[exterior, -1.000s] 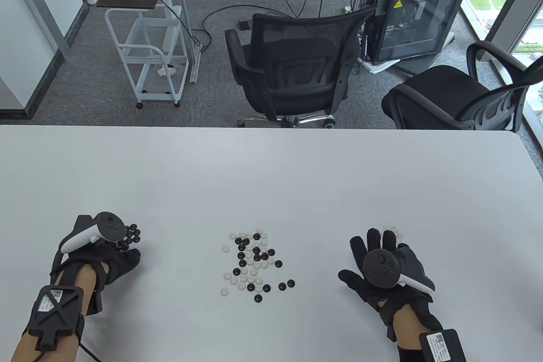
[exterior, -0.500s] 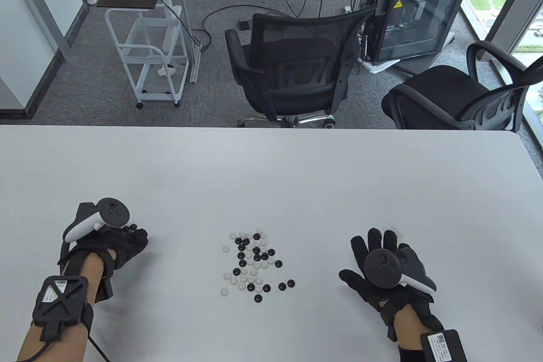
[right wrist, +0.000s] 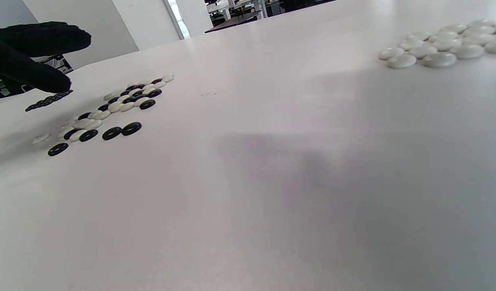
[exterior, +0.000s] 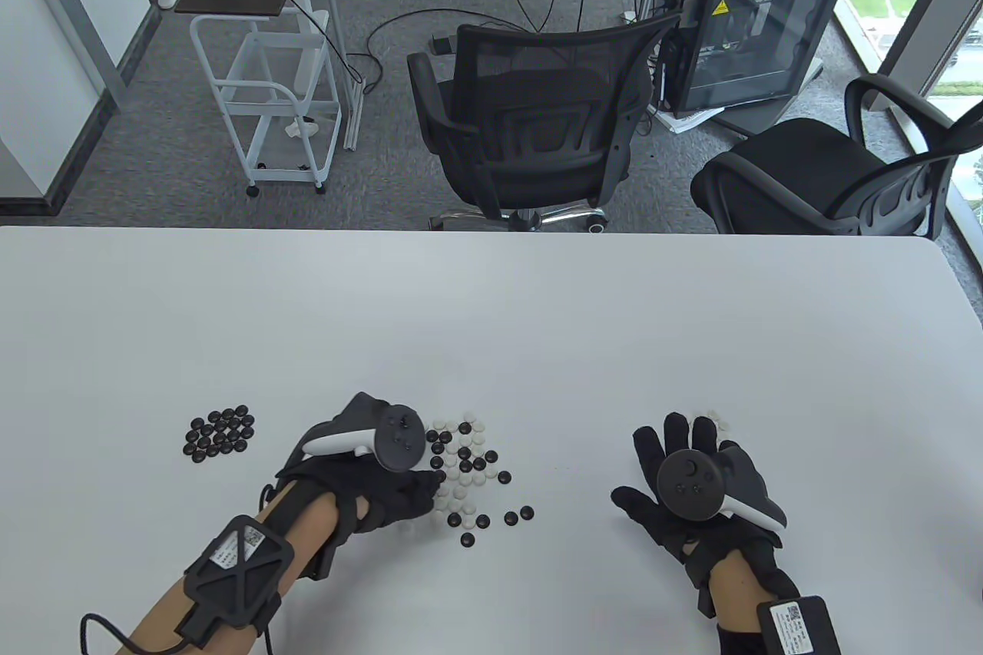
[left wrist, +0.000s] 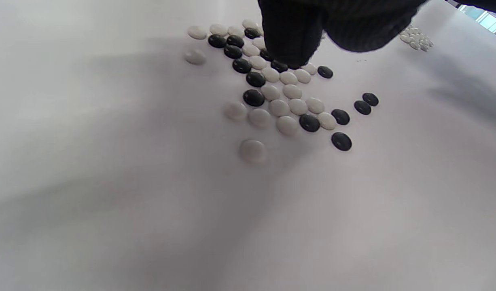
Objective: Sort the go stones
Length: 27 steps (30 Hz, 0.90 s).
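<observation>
Table view: your left hand (exterior: 384, 482) curls fingertips over the mixed stones (exterior: 472, 467) at lower centre, grip unclear; your right hand (exterior: 695, 490) rests flat, open.

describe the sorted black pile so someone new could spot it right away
On the white table, look to the near left, left of the left hand. The tight black pile lies there by itself; unlike the mixed heap at the centre, it holds only black stones.

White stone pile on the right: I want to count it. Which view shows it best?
The right wrist view: the white stone pile lies close and unobstructed, though cut off at the edge. In the table view the right hand hides most of it. The left wrist view shows it tiny and distant.
</observation>
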Each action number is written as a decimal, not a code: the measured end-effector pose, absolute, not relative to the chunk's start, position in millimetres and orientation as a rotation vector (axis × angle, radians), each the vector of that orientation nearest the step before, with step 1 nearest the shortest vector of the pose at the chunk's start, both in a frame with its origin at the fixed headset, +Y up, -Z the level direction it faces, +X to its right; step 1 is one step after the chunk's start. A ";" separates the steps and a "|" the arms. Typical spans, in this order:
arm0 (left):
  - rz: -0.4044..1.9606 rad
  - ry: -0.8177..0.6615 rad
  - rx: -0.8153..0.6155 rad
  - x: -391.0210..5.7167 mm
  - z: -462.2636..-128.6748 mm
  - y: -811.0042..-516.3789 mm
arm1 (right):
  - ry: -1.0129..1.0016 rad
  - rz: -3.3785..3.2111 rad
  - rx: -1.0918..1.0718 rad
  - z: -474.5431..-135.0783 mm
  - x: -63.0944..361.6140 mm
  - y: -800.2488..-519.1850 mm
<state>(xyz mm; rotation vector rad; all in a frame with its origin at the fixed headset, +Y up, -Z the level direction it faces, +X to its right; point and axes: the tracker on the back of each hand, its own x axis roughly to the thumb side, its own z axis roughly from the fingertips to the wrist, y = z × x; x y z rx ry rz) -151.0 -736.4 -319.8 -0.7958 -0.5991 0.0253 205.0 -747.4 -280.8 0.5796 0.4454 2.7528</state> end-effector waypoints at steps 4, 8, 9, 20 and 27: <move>0.032 -0.688 -0.801 -112.3 -314.9 -741.1 | 0.444 2.752 0.585 -280.9 202.9 -747.6; 0.020 -0.723 -0.798 -82.8 -313.2 -749.9 | 0.452 2.751 0.595 -281.8 199.7 -749.4; 0.009 -0.722 -0.809 -76.7 -313.9 -753.9 | 0.458 2.750 0.596 -282.0 198.6 -750.2; -0.032 -0.693 -0.804 -37.2 -335.4 -780.2 | 0.451 2.753 0.602 -280.9 196.3 -749.6; 0.112 -0.371 -0.812 -52.1 -423.3 -779.2 | 0.463 2.749 0.589 -280.4 198.7 -751.0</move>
